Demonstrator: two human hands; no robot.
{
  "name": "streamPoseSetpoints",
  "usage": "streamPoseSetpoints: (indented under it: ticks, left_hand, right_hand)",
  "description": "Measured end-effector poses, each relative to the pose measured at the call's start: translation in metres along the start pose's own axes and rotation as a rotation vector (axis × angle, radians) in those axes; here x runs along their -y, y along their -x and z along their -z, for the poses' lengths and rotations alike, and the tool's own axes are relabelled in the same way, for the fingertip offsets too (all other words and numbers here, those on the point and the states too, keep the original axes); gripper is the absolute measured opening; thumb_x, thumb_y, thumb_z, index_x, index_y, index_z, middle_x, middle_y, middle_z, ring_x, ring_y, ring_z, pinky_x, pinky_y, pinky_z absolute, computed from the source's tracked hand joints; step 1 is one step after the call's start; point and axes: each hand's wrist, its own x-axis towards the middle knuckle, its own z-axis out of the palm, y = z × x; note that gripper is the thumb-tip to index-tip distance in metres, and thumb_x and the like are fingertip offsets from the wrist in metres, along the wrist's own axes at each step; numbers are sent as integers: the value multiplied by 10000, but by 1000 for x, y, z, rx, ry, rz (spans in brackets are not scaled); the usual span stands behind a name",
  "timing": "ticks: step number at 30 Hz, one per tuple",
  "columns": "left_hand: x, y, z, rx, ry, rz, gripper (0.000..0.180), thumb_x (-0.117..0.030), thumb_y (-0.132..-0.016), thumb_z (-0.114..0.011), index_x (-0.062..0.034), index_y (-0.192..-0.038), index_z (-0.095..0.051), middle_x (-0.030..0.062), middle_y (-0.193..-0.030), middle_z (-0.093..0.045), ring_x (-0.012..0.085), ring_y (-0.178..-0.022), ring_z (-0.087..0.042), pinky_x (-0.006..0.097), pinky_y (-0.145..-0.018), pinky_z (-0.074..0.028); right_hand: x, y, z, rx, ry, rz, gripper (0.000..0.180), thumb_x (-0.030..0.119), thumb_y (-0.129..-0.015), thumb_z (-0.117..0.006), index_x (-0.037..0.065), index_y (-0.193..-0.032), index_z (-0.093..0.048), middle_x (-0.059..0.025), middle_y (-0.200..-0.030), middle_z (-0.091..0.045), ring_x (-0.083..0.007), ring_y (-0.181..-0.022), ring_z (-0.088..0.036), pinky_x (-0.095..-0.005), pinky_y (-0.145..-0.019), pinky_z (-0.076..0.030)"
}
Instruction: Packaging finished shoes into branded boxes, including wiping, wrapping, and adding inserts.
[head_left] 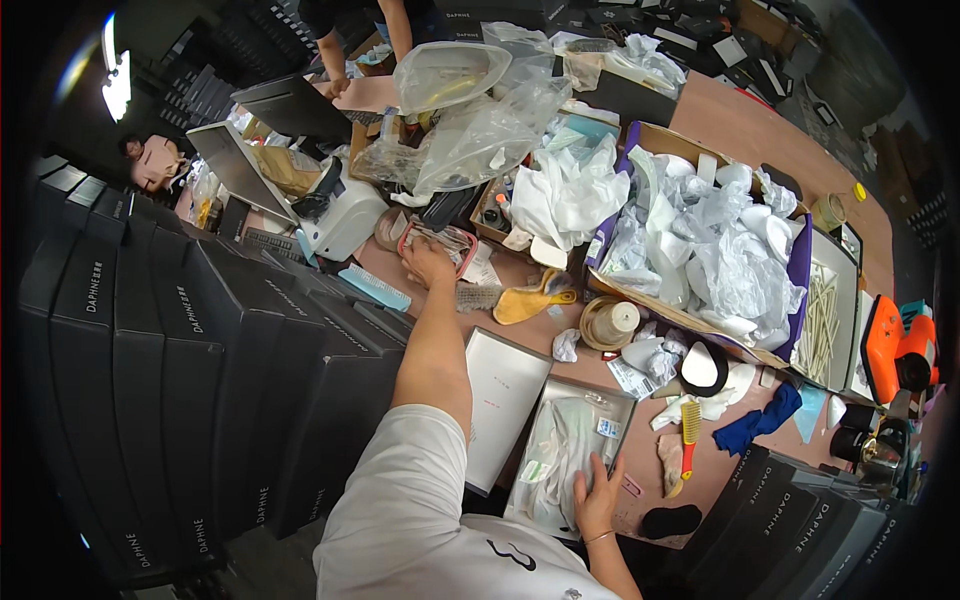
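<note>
My left hand reaches over a small red-rimmed container at the far side of the table, its fingertips down by the contents. Whether it pinches anything is not clear. My right hand rests with fingers apart at the right edge of an open shoe box. Inside that box lies a bundle in white wrapping with small labels on it; what is within is hidden. Left of the box leans its white-lined lid. A tan insole-shaped piece lies just right of my left hand.
Stacked black shoe boxes wall the left side, with more at lower right. A purple-edged carton overflows with crumpled paper. Around lie a yellow-red brush, a blue cloth and an orange tool. Another person's arms show across the table.
</note>
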Motion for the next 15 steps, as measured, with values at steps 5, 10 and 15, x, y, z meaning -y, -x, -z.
streamPoseSetpoints:
  ticks: [5,10,15]
  left_hand:
    - [-2,-1,-4,-4,-16,53,322,-226,-831,-603,-85,-1120,-592,95,-1234,-520,306,-1180,-466,552,-961,-378]
    - [-9,-21,9,81,-195,-6,435,-296,-762,-670,-79,-1136,-625,134,-1230,-565,353,-1178,-499,588,-968,-366]
    - [-12,-41,13,205,-315,1,470,-341,-702,-718,-147,-1127,-667,146,-1202,-627,349,-1152,-558,568,-1013,-344]
  right_hand:
    - [-1,1,-1,2,22,8,417,120,-829,-657,12,-1221,-561,-363,-1397,-298,-514,-1274,-354,-471,-1065,-325]
    - [0,1,0,7,23,3,413,120,-833,-651,11,-1220,-557,-363,-1395,-300,-508,-1267,-366,-456,-1059,-334]
    - [-1,0,1,10,-41,-18,411,133,-824,-667,11,-1206,-575,-345,-1407,-285,-513,-1276,-344,-485,-1066,-319]
